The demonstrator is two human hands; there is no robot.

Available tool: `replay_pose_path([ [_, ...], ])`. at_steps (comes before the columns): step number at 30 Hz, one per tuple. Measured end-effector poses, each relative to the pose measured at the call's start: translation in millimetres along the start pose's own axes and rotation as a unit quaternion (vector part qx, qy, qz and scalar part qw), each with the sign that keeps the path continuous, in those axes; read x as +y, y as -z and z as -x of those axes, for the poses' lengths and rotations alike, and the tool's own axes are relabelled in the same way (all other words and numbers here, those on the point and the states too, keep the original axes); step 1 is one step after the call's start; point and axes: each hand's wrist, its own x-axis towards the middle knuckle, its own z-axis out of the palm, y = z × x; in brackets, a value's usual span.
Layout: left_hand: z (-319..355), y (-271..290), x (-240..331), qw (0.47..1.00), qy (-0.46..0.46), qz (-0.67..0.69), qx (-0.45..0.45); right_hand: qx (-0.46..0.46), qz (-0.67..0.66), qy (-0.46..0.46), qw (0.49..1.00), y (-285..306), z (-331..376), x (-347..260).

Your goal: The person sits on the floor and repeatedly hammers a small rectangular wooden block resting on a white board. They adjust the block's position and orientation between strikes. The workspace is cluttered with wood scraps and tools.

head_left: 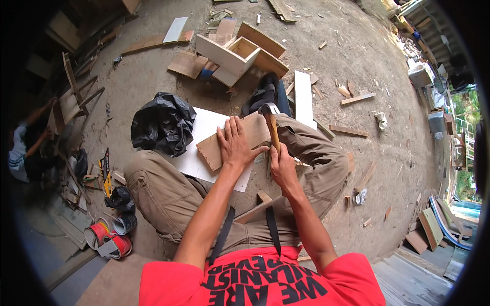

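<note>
My left hand point(235, 145) lies flat on a brown wooden board point(210, 153), its fingers stretched out and the thumb pointing right. My right hand point(284, 171) is wrapped round the wooden handle of a hammer point(274, 131). The hammer's metal head is up by the board's right end; whether it touches the wood I cannot tell. Beneath the brown board lies a white panel point(191, 166), between my bent legs. A crumpled black plastic bag point(163, 125) rests at the panel's left edge.
Ahead stands a partly built wooden box point(227, 53). A long white board point(303, 99) lies right of my foot. Wood scraps point(357, 98) litter the ground. A handsaw point(105, 173) and several cans point(118, 246) are at left. Another person point(30, 148) works at far left.
</note>
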Motion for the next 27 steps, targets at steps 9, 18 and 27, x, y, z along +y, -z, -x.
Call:
replay_pose_path([
  [9, -1.3, -3.3, -0.3, 1.0, 0.008, -0.012, 0.0, 0.013, -0.004, -0.012, 1.0, 0.9, -2.7, -2.2],
  [18, 1.1, -5.4, -1.1, 1.0, 0.004, -0.003, 0.019, 0.068, -0.103, 0.02, 0.992, 43.9, -17.7, -68.7],
  [27, 1.9, -7.1, -0.7, 1.0, 0.009, -0.009, 0.006, -0.071, 0.025, -0.016, 0.997, 23.2, 12.5, 8.1],
])
